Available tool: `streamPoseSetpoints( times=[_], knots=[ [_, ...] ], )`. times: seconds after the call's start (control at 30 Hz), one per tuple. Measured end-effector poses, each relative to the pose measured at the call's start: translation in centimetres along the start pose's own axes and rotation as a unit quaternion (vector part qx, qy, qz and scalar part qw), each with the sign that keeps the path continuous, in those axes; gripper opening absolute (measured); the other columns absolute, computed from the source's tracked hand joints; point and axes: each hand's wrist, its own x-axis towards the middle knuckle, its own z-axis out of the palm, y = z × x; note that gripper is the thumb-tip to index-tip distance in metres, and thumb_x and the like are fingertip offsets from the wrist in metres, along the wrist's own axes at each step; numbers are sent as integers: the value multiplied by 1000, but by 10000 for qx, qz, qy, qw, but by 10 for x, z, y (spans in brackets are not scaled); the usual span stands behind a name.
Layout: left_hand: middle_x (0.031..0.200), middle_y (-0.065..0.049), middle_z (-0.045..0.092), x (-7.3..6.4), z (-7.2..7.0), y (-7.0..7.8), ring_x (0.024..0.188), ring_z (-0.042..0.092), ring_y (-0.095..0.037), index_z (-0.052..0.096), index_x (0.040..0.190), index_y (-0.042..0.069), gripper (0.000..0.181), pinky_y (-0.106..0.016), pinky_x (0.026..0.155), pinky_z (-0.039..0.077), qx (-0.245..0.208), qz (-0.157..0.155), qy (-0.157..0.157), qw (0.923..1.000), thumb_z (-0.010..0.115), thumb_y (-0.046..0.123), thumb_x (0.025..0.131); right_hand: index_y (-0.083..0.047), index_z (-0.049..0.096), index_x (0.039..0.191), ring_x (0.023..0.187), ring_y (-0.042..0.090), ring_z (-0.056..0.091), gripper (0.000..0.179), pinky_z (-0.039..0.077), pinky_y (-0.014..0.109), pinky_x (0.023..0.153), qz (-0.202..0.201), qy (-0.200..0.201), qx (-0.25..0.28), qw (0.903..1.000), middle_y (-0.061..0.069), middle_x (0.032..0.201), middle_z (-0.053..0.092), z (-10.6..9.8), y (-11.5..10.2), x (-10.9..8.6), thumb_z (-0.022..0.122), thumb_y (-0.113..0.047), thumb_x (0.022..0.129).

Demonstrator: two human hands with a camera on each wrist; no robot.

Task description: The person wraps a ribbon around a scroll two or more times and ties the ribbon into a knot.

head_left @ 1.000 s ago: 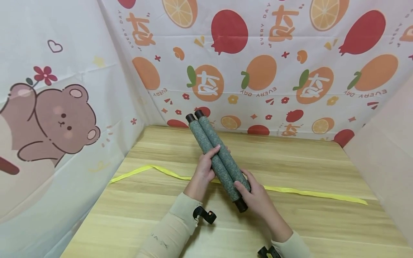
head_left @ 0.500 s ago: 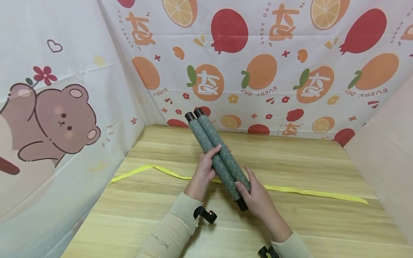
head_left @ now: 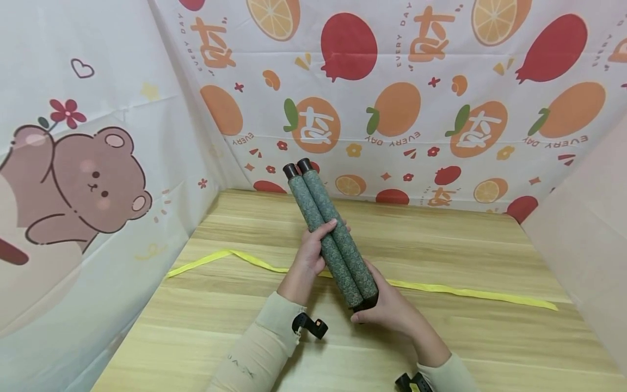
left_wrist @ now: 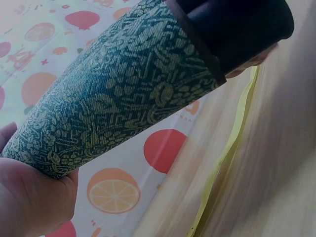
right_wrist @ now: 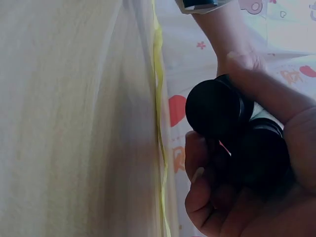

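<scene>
A scroll (head_left: pixel 325 198), rolled in from both ends into two parallel rolls of green patterned fabric, is held slantwise above the table. Dark knobs (head_left: pixel 290 171) cap its far end. My left hand (head_left: pixel 309 251) grips both rolls around the middle, thumb lying across the top. At the near end my right hand (head_left: pixel 394 309) holds the scroll, its thumb and curled fingers around the dark end knobs (right_wrist: pixel 212 108) in the right wrist view. From the left wrist, the brocade pattern (left_wrist: pixel 108 98) shows closely; most left-hand fingers are hidden behind the rolls.
A thin yellow strip (head_left: pixel 455 292) runs across the wooden table (head_left: pixel 235 337), passing beneath the hands. A fruit-print cloth (head_left: pixel 401 60) hangs behind the table, and a bear-print cloth (head_left: pixel 98 179) borders its left side. Wrist cameras sit on both forearms.
My right hand has shifted down toward the scroll's near end, its thumb moving from the fabric to the dark knobs. The scroll's far end has risen slightly; my left hand keeps its grip.
</scene>
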Motion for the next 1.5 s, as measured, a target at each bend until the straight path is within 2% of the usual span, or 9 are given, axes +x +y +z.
streamPoseSetpoints(
  times=[0.2,0.4,0.6,0.7,0.8,0.97,1.23,1.4,1.5],
  knots=[
    [113,-12,67,0,0,2,108,67,-29,52,125,9,29,-39,88,55,-128,-8,-255,9996,59,12,98,-41,23,153,127,29,49,117,37,48,105,50,-100,264,9996,7,147,45,1,4,2,93,-16,62],
    [119,-16,66,1,-1,1,105,68,-25,51,126,8,27,-39,89,55,-105,-95,-577,9982,57,11,99,-31,23,156,122,29,52,109,43,41,100,124,-557,681,9960,11,144,48,-1,10,3,89,-18,70],
    [110,-9,70,0,0,2,100,70,-21,51,125,7,26,-38,88,56,-17,-149,-748,9971,55,10,99,-25,23,156,117,27,54,101,46,37,95,39,-1002,1060,9893,15,139,50,-2,15,5,84,-15,76],
    [107,-7,71,0,0,2,100,70,-20,51,124,7,25,-38,88,56,42,-143,-767,9969,54,10,100,-21,27,154,115,26,55,98,45,38,97,-57,-929,984,9908,14,136,53,-1,15,6,85,-15,75],
    [111,-10,69,0,0,2,101,70,-21,52,124,7,25,-38,88,56,65,-127,-749,9971,55,10,99,-20,32,152,112,24,56,97,45,40,96,-90,-747,809,9939,13,132,55,0,15,7,87,-15,73],
    [114,-13,68,1,-1,1,102,70,-22,51,126,7,27,-39,87,56,90,-166,-806,9966,55,10,99,-22,31,153,114,24,57,99,45,39,98,-5,-697,790,9944,13,134,56,0,16,6,88,-17,72],
    [115,-9,68,1,-1,0,105,69,-22,46,131,10,31,-39,87,55,213,-270,-973,9947,52,10,100,-20,21,157,122,23,55,100,43,34,102,144,-1142,1256,9854,15,143,51,0,16,5,83,-18,79],
    [123,-18,65,1,-3,2,106,69,-23,47,132,9,34,-40,87,55,330,-176,-720,9967,56,11,99,-10,11,158,111,22,64,93,52,29,90,211,-1596,1676,9726,25,131,60,-9,19,3,73,-12,88],
    [128,-23,61,2,-4,3,106,69,-25,48,132,8,36,-41,87,55,394,-129,-567,9975,58,11,98,-6,10,157,106,23,68,89,54,29,86,245,-1786,1914,9648,28,124,63,-16,21,2,68,-7,89]
  ],
)
